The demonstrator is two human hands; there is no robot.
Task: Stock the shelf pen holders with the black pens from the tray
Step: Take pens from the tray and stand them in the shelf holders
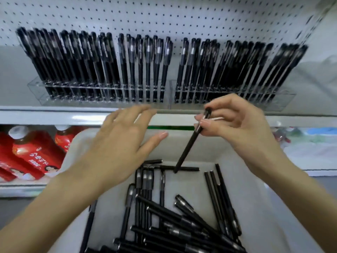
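The right hand (pixel 235 128) pinches a black pen (pixel 187 148) near its capped end; the left hand (pixel 118 143) hovers flat and empty. The pen looks light, stiff, probably slick. Tray (pixel 191 183) at 6 o'clock, pen holders (pixel 280 101) at 12.

Retail shop aisle. White pegboard back panel (pixel 164 17) over a metal shelf edge (pixel 54 115) with a price-strip rail, clear acrylic pen holders (pixel 102 99) packed with identical black pens (pixel 131 66), red bottled drinks (pixel 27 152) stocked on the lower shelf at left.
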